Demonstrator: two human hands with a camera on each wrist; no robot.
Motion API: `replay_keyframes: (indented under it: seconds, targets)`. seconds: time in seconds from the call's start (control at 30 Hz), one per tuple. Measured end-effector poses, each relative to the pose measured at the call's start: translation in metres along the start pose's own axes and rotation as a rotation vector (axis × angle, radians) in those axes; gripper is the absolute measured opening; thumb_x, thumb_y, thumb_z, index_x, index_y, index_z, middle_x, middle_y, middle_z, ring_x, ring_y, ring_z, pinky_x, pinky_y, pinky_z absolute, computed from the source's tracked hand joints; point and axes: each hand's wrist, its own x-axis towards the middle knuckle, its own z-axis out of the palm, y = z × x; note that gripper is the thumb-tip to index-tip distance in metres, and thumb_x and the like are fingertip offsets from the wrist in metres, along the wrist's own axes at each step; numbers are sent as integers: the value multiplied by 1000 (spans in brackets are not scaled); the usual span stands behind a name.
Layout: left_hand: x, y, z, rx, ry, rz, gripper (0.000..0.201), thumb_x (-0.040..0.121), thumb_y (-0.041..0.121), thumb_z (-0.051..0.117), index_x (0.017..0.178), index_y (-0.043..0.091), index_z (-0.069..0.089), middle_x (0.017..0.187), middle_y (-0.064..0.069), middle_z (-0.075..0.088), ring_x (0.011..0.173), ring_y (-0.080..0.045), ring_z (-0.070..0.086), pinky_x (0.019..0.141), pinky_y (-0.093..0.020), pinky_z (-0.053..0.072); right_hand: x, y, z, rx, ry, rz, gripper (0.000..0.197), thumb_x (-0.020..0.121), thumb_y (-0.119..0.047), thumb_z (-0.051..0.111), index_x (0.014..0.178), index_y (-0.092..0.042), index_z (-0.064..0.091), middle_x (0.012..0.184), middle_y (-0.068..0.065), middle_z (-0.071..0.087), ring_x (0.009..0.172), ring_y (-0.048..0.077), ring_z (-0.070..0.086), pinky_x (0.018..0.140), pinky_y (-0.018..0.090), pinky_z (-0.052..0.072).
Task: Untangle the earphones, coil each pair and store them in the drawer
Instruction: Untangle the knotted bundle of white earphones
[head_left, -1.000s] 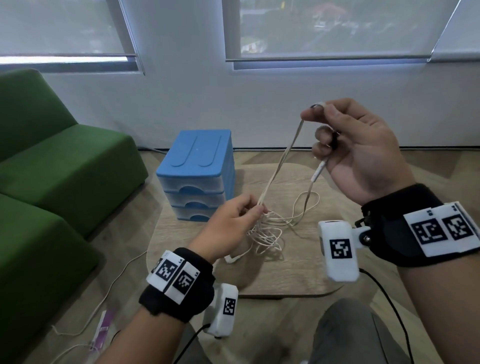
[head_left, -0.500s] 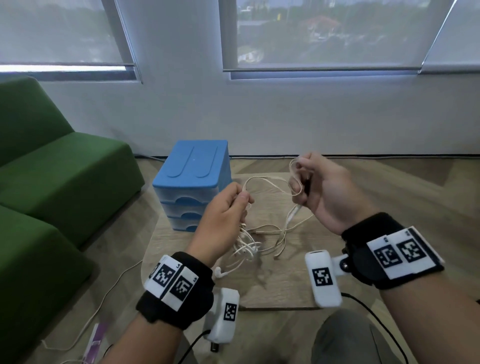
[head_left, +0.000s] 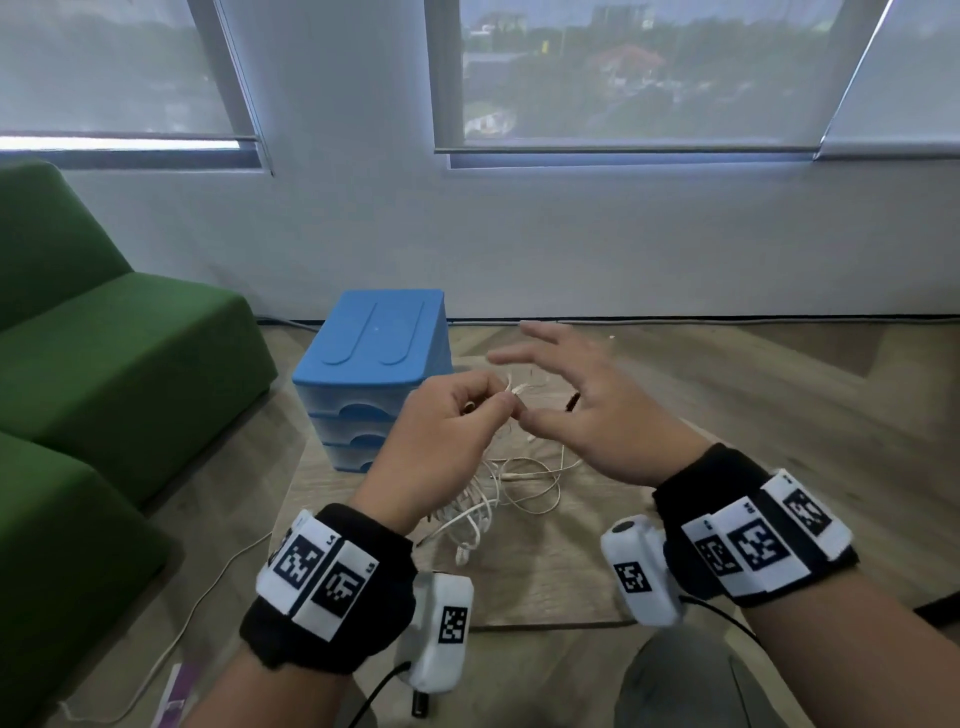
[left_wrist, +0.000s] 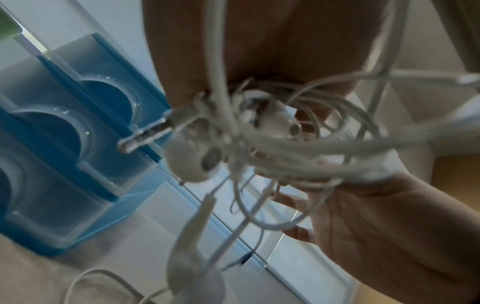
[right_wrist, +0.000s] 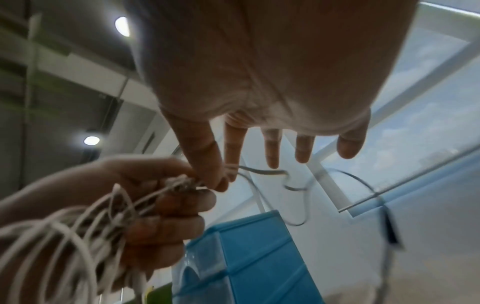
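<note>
The left hand was raised above the wooden table, its fingers curled round a knot of white earphones — the tangle was pinched between thumb and forefinger, and loose loops of cable hung from the fist down to the tabletop. In the left wrist view an earbud and a metal jack plug lay within the bundle just below the palm. The right hand hovered just beside the left, fingers spread and straight; its thumb tip and forefinger tip met at one strand next to the knot, though whether they truly nipped it could not be told. A dark plug dangled on a strand near the right palm. The blue drawer unit stood on the far left part of the table — all three drawers closed — just behind the left hand. A green sofa stood to the left.
</note>
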Motion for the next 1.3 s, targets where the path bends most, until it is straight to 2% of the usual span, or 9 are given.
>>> replay_keyframes:
  seconds: [0.1,0.17,0.27,0.37,0.43,0.67,0.9,1.1,1.3]
  targets:
    - [-2,-2,-6,-16,-15,12,18,98,26,68,82,21,75,57,16,53,56,-9,43,59,-27,35,3,1,6,-79,9,-16,32,80,-61,59,101,-39,71,136,-21,55,134,8,46,109,55,38]
    - [-5,-3,-12,-100,-43,-14,6,94,26,76,89,22,76,63,7,56,59,-14,46,59,-28,37,5,2,6,45,39,-85,22,87,-48,65,81,-28,72,100,-17,71,100,4,64,94,46,49]
    - [-10,-5,-21,-155,-121,-59,17,89,18,82,102,20,72,71,3,64,67,-16,57,68,-35,48,6,4,4,165,9,-74,24,98,-27,64,76,-19,72,65,-5,66,63,5,58,67,32,49]
    - [-12,-11,-26,-167,-178,-86,27,85,10,84,107,13,68,88,-9,72,80,-19,64,82,-44,54,7,2,3,357,18,-28,29,102,-15,58,79,-1,69,76,12,73,74,23,70,80,39,59]
    - [-14,-16,-27,-170,-208,-103,27,84,9,83,106,10,67,94,-17,70,83,-23,63,84,-45,52,8,-2,1,490,59,37,31,103,-10,56,75,1,64,75,22,67,70,29,68,75,41,60]
    - [-18,-16,-25,-286,-132,-174,18,96,0,67,112,8,69,92,-14,72,83,-30,70,81,-45,56,6,5,-7,513,151,172,22,93,-20,61,76,-7,70,52,-8,32,46,10,25,48,24,27]
    - [-17,-12,-27,-457,-92,-263,22,101,2,55,117,-1,70,92,-25,66,67,-25,66,59,-29,57,-2,6,-15,457,95,157,16,96,-10,66,83,-10,76,51,-3,35,46,10,22,42,21,21]
    - [-19,-12,-30,-508,-163,-341,33,97,-7,48,112,4,75,95,-20,70,74,-25,66,61,-28,56,0,5,-14,543,177,271,25,96,-9,61,72,-7,68,49,-5,27,43,10,19,42,18,19]
    - [-18,-11,-31,-562,-135,-370,29,99,-4,52,115,3,75,93,-20,72,74,-27,69,60,-29,59,3,5,-7,525,191,334,16,92,-3,59,79,-3,69,60,2,44,48,14,30,50,27,21]
